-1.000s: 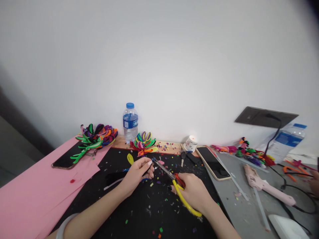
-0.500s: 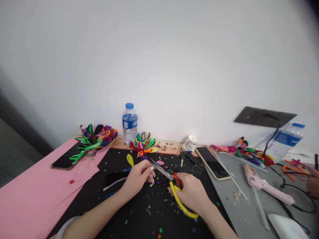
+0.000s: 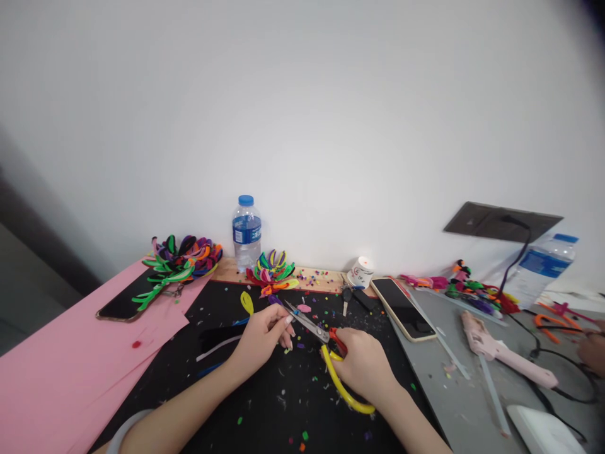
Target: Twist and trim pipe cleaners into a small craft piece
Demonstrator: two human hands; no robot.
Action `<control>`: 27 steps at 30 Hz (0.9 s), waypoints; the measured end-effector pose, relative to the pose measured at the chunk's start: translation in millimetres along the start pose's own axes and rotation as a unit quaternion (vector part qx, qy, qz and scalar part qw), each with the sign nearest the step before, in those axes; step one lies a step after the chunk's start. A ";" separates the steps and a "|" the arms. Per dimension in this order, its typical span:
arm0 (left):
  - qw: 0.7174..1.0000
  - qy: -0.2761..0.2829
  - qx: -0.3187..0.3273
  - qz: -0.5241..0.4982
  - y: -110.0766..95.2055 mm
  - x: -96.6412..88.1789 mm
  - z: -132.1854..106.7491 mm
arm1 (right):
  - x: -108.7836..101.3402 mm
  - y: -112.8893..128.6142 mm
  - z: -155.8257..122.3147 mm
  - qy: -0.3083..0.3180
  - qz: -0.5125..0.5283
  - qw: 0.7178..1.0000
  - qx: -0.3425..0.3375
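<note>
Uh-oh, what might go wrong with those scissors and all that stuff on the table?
The scissors, held in the right hand, have their blades right by the left hand's fingertips, so a slip might nip a finger.

The small blue bit by the blades might drop among the scattered scraps and be hard to find.

The pink glue gun could burn someone if it's hot; I can't tell whether it is.
</note>
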State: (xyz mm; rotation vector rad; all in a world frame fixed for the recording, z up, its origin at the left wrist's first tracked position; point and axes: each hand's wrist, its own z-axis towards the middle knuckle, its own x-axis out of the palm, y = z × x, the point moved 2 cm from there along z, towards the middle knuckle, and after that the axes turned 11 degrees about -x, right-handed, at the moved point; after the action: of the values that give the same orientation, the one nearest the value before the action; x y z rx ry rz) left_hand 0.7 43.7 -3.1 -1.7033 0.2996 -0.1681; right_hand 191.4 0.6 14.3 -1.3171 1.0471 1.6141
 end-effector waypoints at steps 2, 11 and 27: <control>1.000 0.004 -0.002 0.003 1.8 0.8 0.2 | 0.6 0.2 0.4 0.006 -0.007 1.000 0.007; 0.999 0.011 -0.001 -0.040 -1.6 -1.8 0.2 | -7.0 -21.4 4.7 -0.021 -0.001 0.993 0.117; 0.977 0.078 -0.097 -0.175 6.0 15.7 -8.5 | -14.7 -14.9 2.3 -0.183 0.162 0.970 -0.020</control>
State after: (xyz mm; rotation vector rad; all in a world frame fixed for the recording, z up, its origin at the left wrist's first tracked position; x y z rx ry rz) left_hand 12.7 30.2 -8.6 -1.9310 0.1313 -0.5503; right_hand 206.7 6.8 27.3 -0.8536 1.0372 2.0358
